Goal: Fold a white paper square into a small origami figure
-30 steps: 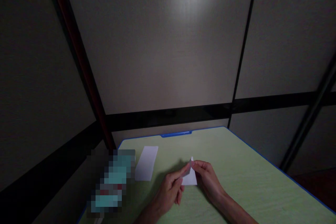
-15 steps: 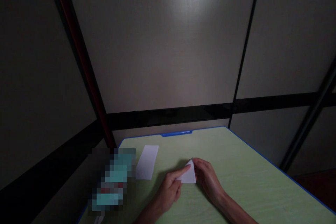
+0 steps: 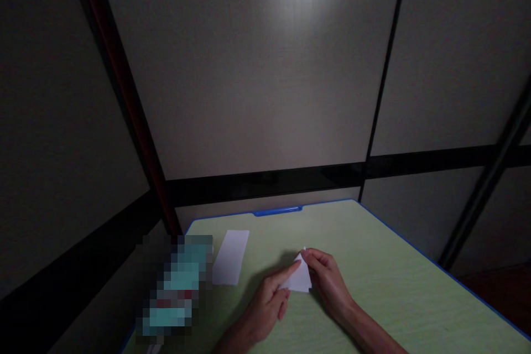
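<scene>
At your far left a blurred-out teal item [image 3: 178, 274] sits along the edge of the green, blue-rimmed bench [image 3: 415, 293], and just right of it a plain white paper rectangle [image 3: 231, 257] lies flat with nothing touching it. Next comes your left hand [image 3: 270, 294], its index finger stretched along the slanted side of the folded white paper [image 3: 302, 279], holding it near the middle of the bench, while on the right your right hand [image 3: 327, 276] grasps that paper near its pointed far tip between thumb and fingers.
</scene>
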{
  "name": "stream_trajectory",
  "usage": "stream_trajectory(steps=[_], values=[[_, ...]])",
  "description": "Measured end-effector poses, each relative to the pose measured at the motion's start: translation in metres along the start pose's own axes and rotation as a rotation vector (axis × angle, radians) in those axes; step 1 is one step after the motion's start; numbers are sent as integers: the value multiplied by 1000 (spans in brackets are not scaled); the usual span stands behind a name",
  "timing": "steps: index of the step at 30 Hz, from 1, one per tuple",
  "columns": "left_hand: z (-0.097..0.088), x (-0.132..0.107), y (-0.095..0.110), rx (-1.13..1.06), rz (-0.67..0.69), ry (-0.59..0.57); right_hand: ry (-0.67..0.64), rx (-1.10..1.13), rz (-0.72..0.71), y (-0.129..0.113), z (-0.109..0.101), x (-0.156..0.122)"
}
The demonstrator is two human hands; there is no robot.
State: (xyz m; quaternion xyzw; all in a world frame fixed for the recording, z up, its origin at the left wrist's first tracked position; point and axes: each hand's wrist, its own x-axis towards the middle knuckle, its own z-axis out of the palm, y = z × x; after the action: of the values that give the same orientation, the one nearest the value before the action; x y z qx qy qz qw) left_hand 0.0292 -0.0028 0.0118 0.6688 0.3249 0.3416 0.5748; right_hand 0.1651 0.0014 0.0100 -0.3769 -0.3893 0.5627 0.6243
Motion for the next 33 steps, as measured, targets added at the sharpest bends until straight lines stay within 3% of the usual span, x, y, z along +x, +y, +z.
stream_trajectory(steps=[7, 10, 14, 20, 28, 33], values=[[-1, 1, 8, -99, -186, -128, -24, -175, -21, -3, 0, -1], [3, 5, 8, 6, -263, -75, -82, -260, -47, -5, 2, -3], [7, 5, 8, 40, -317, -123, -143, -337, -82, -8, 6, -8], [7, 5, 9, -183, -338, -154, -120, -214, -141, -11, 12, -10], [5, 2, 12, -391, -284, -256, -70, -146, 35, -8, 11, -9], [3, 0, 17, -490, -378, -300, -20, -31, 57, -7, 11, -10]])
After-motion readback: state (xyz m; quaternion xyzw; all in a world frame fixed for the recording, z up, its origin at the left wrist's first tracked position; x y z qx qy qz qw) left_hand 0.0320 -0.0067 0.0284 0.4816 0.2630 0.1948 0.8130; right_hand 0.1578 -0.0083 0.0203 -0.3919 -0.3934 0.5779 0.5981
